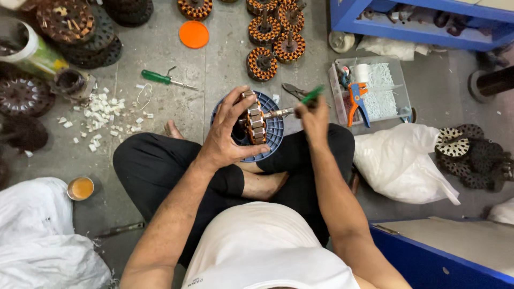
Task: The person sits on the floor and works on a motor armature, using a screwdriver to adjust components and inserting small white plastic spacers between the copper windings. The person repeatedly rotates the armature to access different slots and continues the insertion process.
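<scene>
- Motor core [254,119]: banded copper-orange and pale grey.
- Spool [274,134] beneath it: blue, ribbed.
- Tool handle [312,95]: bright green.
- Screwdriver [156,77] on the floor: green handle.
- Lid [194,34]: plain orange.
- Wound coils [262,64]: orange and dark brown stripes.
- Trousers [155,163]: black.
- Bags [399,160]: white.
- Clippers [357,99]: orange and blue.
- Shelf [375,24]: blue.

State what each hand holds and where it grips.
Left hand grips the wound motor stator around its rim, over the blue plate. Right hand holds a green-handled tool by the handle.
</scene>
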